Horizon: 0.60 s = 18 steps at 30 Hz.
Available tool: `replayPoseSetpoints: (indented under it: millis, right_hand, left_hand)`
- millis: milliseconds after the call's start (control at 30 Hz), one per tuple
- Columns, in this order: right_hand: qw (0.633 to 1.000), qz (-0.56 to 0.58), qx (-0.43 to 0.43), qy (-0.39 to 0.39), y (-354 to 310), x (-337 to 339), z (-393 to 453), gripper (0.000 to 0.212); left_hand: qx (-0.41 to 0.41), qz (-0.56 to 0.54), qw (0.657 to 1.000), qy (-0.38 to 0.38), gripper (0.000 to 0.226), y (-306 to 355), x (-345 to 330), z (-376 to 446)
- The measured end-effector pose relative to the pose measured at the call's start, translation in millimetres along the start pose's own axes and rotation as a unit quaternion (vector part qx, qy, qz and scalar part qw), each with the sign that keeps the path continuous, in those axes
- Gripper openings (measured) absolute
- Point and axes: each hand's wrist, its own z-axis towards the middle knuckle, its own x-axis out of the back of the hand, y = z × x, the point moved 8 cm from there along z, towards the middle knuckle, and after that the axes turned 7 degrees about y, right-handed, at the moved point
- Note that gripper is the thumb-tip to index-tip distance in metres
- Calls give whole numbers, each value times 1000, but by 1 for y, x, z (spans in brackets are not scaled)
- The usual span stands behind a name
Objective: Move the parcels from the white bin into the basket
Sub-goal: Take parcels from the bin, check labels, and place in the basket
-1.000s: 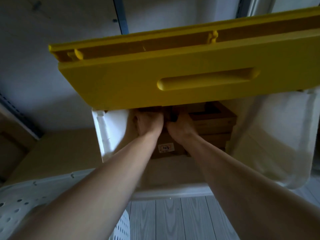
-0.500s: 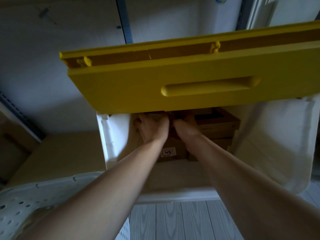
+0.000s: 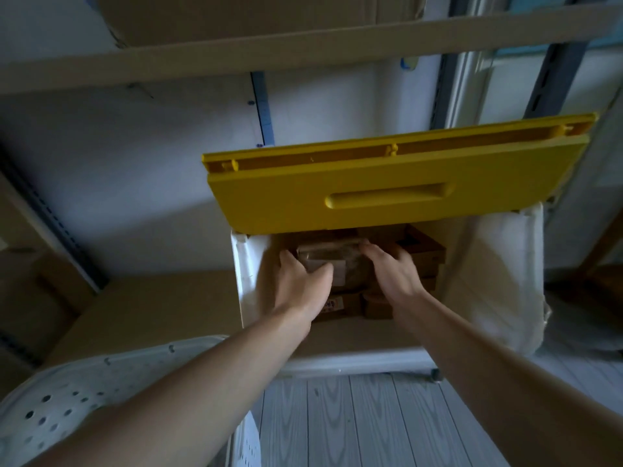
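Both my arms reach into the white bin (image 3: pixel 499 274), whose yellow lid (image 3: pixel 397 187) stands open above it. Between my hands is a brown parcel with a white label (image 3: pixel 332 264), lifted above the others. My left hand (image 3: pixel 300 281) grips its left end and my right hand (image 3: pixel 391 267) holds its right end. More brown cardboard parcels (image 3: pixel 424 254) lie stacked inside the bin beneath and behind it. The white perforated basket (image 3: pixel 60 399) sits at the lower left, under my left forearm.
The bin stands on a grey plank floor (image 3: pixel 337 423) under a shelf rack with a cardboard box (image 3: pixel 263 15) on top. A tan board (image 3: pixel 151 308) lies to the bin's left. Dark metal uprights (image 3: pixel 50 210) flank the shelf.
The view has pulled back and up. My hands, pressed together deep among the parcels before, have spread apart and now hold a parcel raised between them.
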Motion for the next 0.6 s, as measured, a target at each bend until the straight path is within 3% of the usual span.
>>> replayPoseSetpoints:
  millis: [67,167,367,500,600]
  right_hand:
    - [1000,7,-5,-5,-4,5,-13,59]
    - [1000,29,10,-7,-14,14,-33,37]
    - [997,47,-6,-57,-14,20,-84,32]
    - [993,79,-8,-86,-10,22,-109,38]
    - [985,105,-3,-135,-10,12,-125,52]
  left_hand:
    - [8,-26,999,-20,41,-2,8,-13]
    - [29,-80,995,-54,31,-3,21,-33]
    - [-4,-130,988,-87,56,10,57,-70]
    - [-26,-156,980,-120,45,12,77,-90]
    - [-21,-208,969,-128,60,12,99,-99]
